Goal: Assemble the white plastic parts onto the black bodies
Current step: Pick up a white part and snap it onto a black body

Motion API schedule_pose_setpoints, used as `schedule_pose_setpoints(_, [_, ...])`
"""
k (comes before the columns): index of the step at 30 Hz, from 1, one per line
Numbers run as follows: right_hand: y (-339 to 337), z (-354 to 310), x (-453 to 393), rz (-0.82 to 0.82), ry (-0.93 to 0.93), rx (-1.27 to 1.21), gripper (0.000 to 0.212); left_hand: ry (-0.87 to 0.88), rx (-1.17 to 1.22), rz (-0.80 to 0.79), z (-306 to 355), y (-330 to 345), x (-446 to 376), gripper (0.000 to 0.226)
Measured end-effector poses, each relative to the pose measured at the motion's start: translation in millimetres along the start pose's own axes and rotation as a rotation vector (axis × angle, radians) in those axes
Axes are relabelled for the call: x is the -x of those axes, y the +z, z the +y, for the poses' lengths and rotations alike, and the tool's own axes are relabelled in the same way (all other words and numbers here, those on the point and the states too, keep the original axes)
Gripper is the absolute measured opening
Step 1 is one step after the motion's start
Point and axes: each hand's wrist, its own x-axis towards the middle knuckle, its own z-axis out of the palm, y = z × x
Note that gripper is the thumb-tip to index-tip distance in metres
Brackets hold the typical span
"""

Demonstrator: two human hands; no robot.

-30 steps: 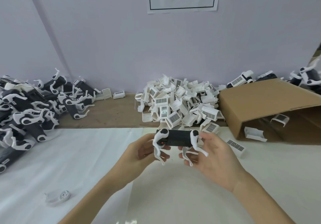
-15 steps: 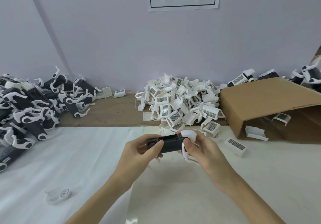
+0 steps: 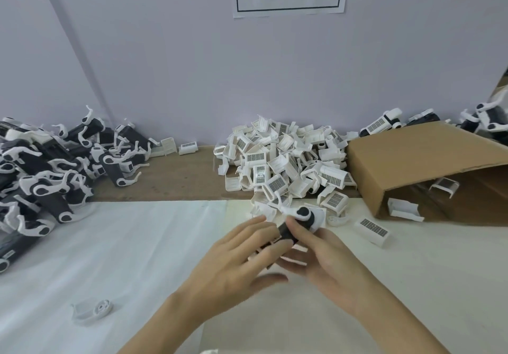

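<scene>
I hold one black body [image 3: 305, 214] with white curved legs over the white sheet, its far end pointing away from me toward the pile of white parts [image 3: 283, 167]. My left hand [image 3: 239, 260] wraps its fingers over the near end, and most of the body is hidden under them. My right hand [image 3: 327, 260] grips the body from the right, thumb pressed on its top. A white leg sticks up at the far end.
A heap of black bodies with white legs [image 3: 41, 178] fills the left. An open cardboard box [image 3: 412, 158] lies on its side at the right. A loose white part [image 3: 93, 308] lies near left, and a barcoded white part [image 3: 371, 228] sits right of my hands.
The black body has turned from lying crosswise between my hands to pointing away from me. Both hands shifted their grip and moved slightly toward me.
</scene>
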Motion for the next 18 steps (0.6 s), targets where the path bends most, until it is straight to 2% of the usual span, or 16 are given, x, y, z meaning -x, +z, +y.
schedule_pose_setpoints(2, [-3.3,1.7,-1.8,0.108,-0.131,0.131,0.049,-0.114,0.129,-0.021,2.9,-3.7,1.5,0.056])
schedule_pose_setpoints(4, [-6.3,-2.0,-1.7,0.201,-0.269,0.334,0.048,-0.238,0.186,0.032,5.0,-8.3,1.8,0.057])
schedule_pose_setpoints(6, [-7.3,-4.0,-1.4,0.128,-0.353,0.481,0.054,-0.319,0.168,0.070,4.1,-12.0,-2.9,0.061])
schedule_pose_setpoints(9, [-6.4,0.1,-0.3,0.008,-0.399,0.513,0.056,-0.352,0.121,0.078,3.8,-13.7,-9.1,0.070])
schedule_pose_setpoints(14, [-6.5,-0.7,0.4,-0.008,-0.413,0.566,0.055,-0.432,0.175,0.109,6.0,-14.4,-7.9,0.071])
schedule_pose_setpoints(18, [-7.4,-5.8,2.4,0.023,-0.465,0.707,0.052,-0.394,0.155,0.031,5.3,-18.1,-10.2,0.076])
